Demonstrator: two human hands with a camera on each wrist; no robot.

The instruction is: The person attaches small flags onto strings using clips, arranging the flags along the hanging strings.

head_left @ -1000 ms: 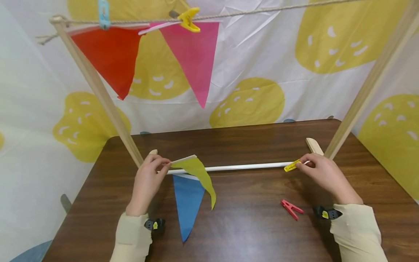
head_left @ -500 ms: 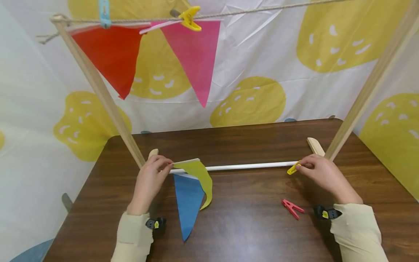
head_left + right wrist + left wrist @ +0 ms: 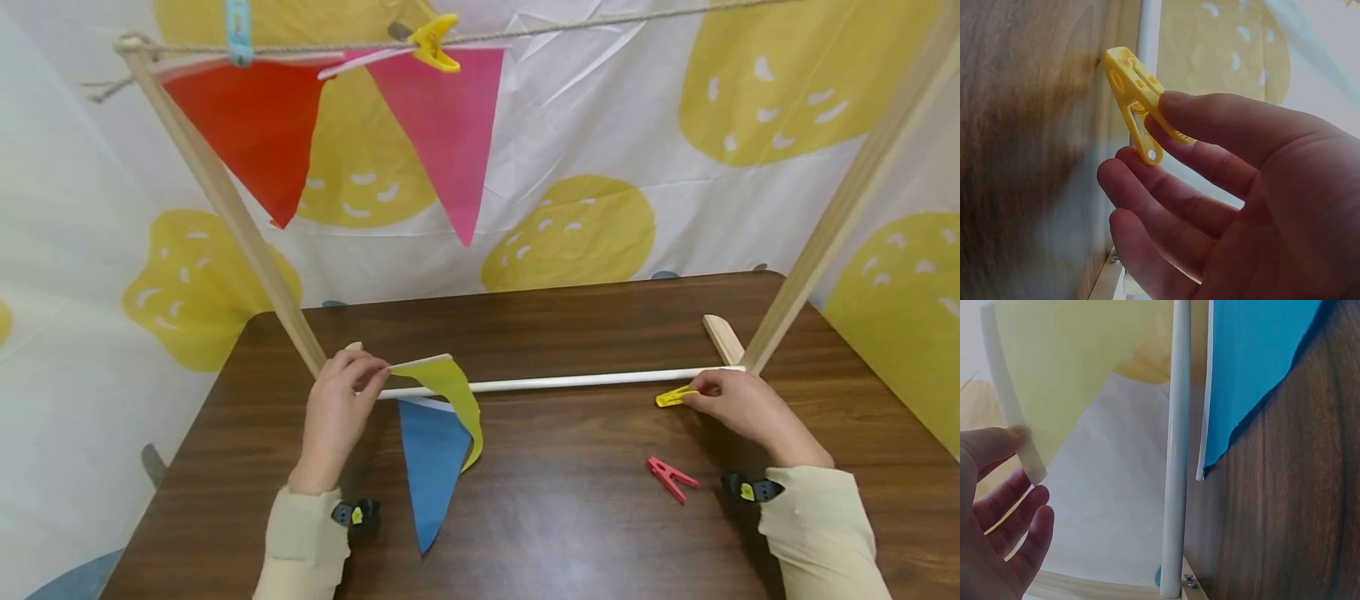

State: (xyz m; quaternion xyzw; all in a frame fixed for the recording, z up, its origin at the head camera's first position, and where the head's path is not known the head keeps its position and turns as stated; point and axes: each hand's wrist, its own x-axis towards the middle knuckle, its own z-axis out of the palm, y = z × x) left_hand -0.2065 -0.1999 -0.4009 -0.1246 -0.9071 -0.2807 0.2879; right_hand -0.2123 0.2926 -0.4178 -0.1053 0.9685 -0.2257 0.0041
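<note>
My left hand [image 3: 341, 412] pinches one end of the white top strip of a yellow-green pennant [image 3: 459, 398], whose cloth droops to the right. In the left wrist view the thumb lies on that strip [image 3: 1007, 387]. Below it a blue pennant [image 3: 432, 467] lies on the table, its point toward me. My right hand [image 3: 738, 412] holds a yellow clothespin [image 3: 1132, 81] by one handle between thumb and index finger, with its other fingers loosely bent. Nearer to me lies a red clothespin [image 3: 670, 478].
Two wooden posts [image 3: 225, 196] [image 3: 847, 200] carry a rope [image 3: 600, 25]. A red pennant [image 3: 251, 125] and a pink pennant [image 3: 442, 125] hang there from a blue clothespin [image 3: 238, 33] and a yellow clip [image 3: 433, 43]. A white rod [image 3: 570, 382] spans the posts low down.
The yellow clothespin has turned in my right hand, which has dipped slightly. The yellow-green pennant's tip has swung left and curled under. My left hand keeps its pinch.
</note>
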